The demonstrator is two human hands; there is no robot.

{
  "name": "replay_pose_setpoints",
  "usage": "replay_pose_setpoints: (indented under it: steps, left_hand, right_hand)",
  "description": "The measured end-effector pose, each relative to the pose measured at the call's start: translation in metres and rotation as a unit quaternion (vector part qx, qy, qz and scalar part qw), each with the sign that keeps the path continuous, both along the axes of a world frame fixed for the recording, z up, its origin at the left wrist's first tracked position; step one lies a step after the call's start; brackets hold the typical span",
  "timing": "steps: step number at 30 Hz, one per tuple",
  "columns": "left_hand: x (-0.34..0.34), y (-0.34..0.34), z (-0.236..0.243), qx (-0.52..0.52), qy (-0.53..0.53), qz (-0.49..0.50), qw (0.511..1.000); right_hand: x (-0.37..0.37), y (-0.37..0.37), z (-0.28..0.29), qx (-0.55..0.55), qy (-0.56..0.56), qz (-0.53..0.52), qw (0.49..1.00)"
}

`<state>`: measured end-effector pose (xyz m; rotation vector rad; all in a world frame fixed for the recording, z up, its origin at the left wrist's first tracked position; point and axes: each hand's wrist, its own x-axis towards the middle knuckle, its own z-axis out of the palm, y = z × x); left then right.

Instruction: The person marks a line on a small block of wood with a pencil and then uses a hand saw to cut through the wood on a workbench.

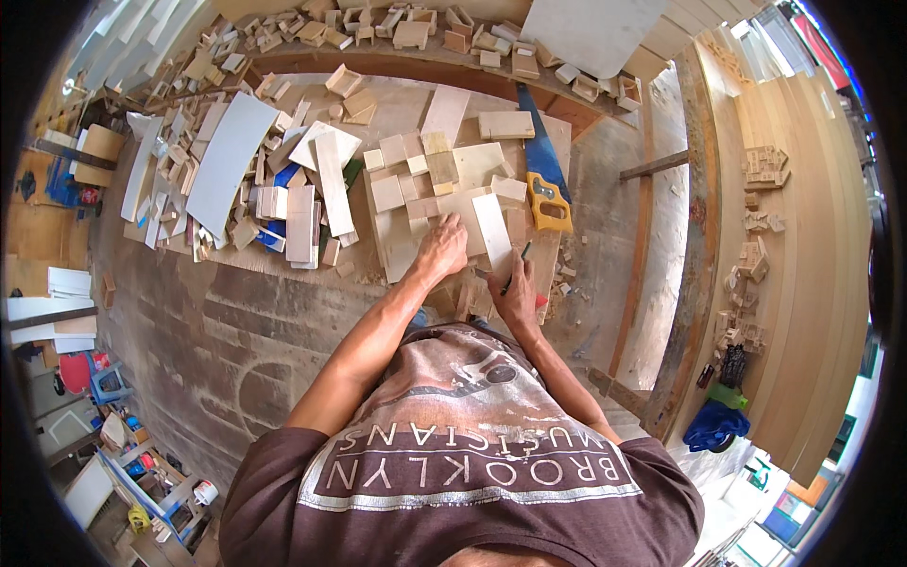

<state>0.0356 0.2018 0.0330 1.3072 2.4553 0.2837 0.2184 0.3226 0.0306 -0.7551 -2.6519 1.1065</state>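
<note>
Head view: right hand (517,300) closed around a slim dark pencil (526,251), beside the near end of a pale rectangular wooden board (490,230). Left hand (442,248) half-curled at the small pale wooden blocks (416,184) — cannot tell whether it grips any. Brown wooden worktop (397,94) heavily littered; yellow-handled blue-bladed handsaw (546,194) at its right. Stained grey floor (198,312) — long pale planks (803,255) stacked right.

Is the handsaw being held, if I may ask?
No, the handsaw lies on the worktable, apart from the left hand and right hand.
</note>
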Motion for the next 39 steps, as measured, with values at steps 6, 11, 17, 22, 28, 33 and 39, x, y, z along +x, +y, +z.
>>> replay_pose_setpoints:
  steps: [6, 11, 17, 22, 28, 33, 39]
  left_hand:
    - [0.01, -0.007, -0.005, 0.021, 0.018, 0.036, 0.999]
    - [0.015, -0.017, 0.0, 0.042, 0.021, 0.019, 0.999]
    - [0.03, -0.035, 0.002, 0.032, 0.081, -0.004, 0.996]
    - [0.036, -0.045, 0.005, 0.049, 0.028, 0.017, 0.998]
    - [0.043, -0.047, 0.003, 0.111, -0.027, 0.079, 0.99]
    - [0.044, -0.048, 0.009, 0.093, -0.028, 0.086, 0.992]
    - [0.049, -0.044, -0.006, 0.091, -0.017, 0.102, 0.991]
  right_hand:
    - [-0.001, -0.018, 0.0, 0.014, -0.033, 0.014, 0.999]
    - [-0.001, -0.024, -0.005, 0.034, 0.006, 0.021, 0.999]
    - [-0.01, -0.03, 0.001, -0.003, -0.017, 0.022, 1.0]
    - [-0.015, -0.037, -0.012, -0.007, -0.006, 0.037, 0.999]
    - [-0.019, -0.045, -0.021, 0.037, 0.026, 0.046, 0.998]
    - [-0.017, -0.032, 0.015, -0.033, -0.017, -0.045, 0.998]
    - [-0.034, 0.017, -0.021, -0.052, 0.085, -0.12, 0.988]
